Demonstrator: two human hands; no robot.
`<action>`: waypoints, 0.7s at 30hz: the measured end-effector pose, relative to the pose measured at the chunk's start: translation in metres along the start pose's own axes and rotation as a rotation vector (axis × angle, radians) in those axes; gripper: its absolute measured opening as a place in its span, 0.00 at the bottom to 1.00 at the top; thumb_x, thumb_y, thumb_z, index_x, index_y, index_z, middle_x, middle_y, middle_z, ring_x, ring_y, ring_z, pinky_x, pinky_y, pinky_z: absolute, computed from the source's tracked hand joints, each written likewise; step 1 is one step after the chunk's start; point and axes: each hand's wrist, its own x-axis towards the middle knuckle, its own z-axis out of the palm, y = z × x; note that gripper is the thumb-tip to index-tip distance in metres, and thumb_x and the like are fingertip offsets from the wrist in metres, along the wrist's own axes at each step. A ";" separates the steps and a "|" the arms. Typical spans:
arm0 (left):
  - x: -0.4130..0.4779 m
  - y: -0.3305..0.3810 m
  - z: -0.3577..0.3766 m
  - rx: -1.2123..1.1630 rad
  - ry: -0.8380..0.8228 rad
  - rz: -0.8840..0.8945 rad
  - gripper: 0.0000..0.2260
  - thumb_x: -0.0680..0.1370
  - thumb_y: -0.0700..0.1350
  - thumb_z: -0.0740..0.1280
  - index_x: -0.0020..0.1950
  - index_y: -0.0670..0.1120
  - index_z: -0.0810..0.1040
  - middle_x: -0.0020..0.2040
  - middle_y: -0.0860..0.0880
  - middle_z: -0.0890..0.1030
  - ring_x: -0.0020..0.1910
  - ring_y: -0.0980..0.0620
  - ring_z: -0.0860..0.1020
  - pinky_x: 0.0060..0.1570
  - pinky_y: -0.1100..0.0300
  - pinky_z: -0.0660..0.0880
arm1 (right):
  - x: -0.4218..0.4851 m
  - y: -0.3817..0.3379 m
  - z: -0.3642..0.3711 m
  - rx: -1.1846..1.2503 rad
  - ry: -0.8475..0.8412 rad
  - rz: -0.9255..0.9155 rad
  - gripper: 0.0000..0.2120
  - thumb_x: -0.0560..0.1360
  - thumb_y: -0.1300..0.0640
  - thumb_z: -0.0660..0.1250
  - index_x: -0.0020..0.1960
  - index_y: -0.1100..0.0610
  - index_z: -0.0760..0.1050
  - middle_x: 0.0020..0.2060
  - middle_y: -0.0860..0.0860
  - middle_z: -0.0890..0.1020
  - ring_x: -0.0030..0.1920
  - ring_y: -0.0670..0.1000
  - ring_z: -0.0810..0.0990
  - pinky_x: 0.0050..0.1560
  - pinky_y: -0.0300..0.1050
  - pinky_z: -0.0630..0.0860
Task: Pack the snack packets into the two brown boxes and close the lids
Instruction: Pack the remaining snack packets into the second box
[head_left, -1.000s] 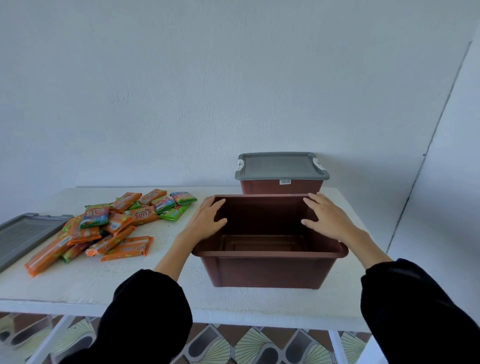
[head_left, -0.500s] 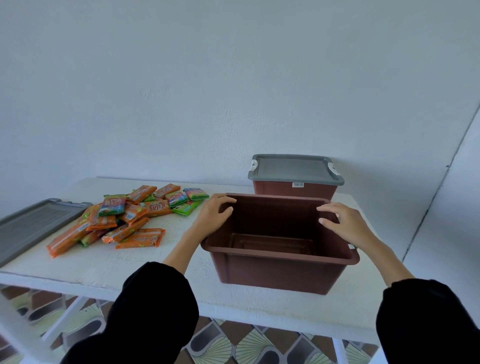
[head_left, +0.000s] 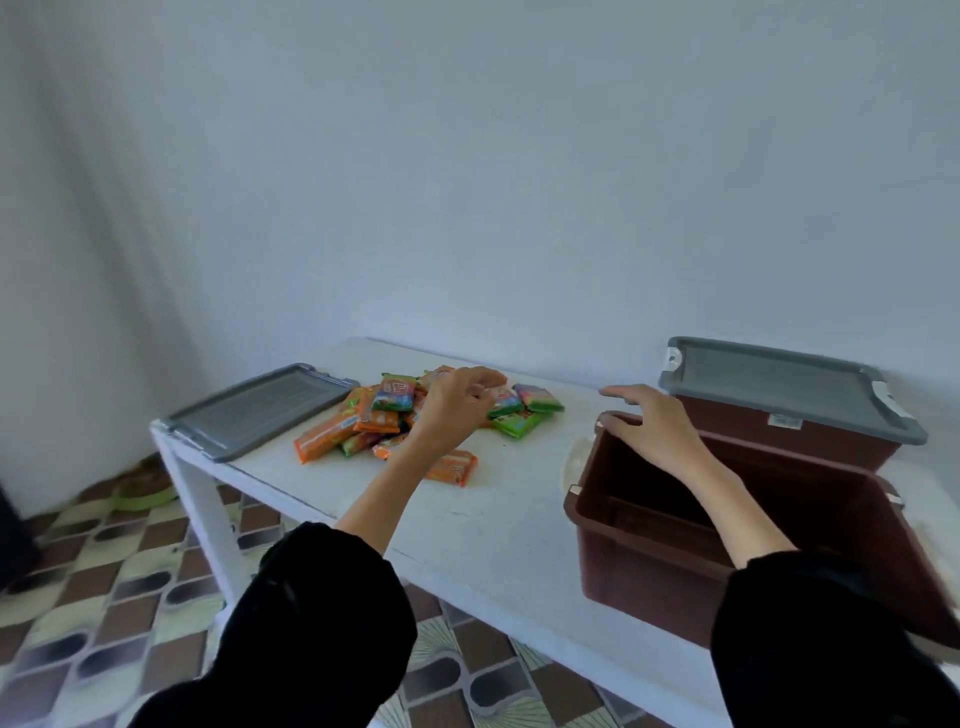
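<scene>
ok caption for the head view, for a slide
Left hand over the snack packet pile, right hand resting on the open brown box rim.

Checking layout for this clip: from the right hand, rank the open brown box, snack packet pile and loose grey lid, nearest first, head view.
1. Open brown box: directly under the right hand.
2. Snack packet pile: off to the left.
3. Loose grey lid: farthest left, beyond the pile.
</scene>
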 end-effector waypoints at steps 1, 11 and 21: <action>0.000 -0.010 -0.016 0.012 0.019 -0.025 0.11 0.78 0.39 0.62 0.59 0.44 0.78 0.56 0.49 0.80 0.52 0.54 0.78 0.47 0.67 0.73 | 0.012 -0.014 0.013 0.014 -0.018 -0.024 0.19 0.74 0.57 0.67 0.65 0.54 0.73 0.65 0.54 0.74 0.64 0.54 0.73 0.64 0.45 0.66; 0.014 -0.136 -0.152 0.167 0.156 -0.180 0.12 0.77 0.38 0.63 0.59 0.44 0.78 0.58 0.45 0.80 0.55 0.50 0.79 0.56 0.61 0.73 | 0.114 -0.146 0.157 0.117 -0.132 -0.199 0.19 0.75 0.56 0.67 0.65 0.55 0.73 0.65 0.54 0.75 0.65 0.53 0.72 0.60 0.41 0.66; 0.030 -0.234 -0.227 0.248 0.234 -0.296 0.13 0.77 0.39 0.63 0.60 0.45 0.78 0.57 0.47 0.80 0.55 0.52 0.78 0.52 0.69 0.68 | 0.205 -0.218 0.262 0.155 -0.272 -0.314 0.19 0.76 0.56 0.65 0.66 0.55 0.72 0.65 0.53 0.74 0.66 0.53 0.71 0.64 0.46 0.67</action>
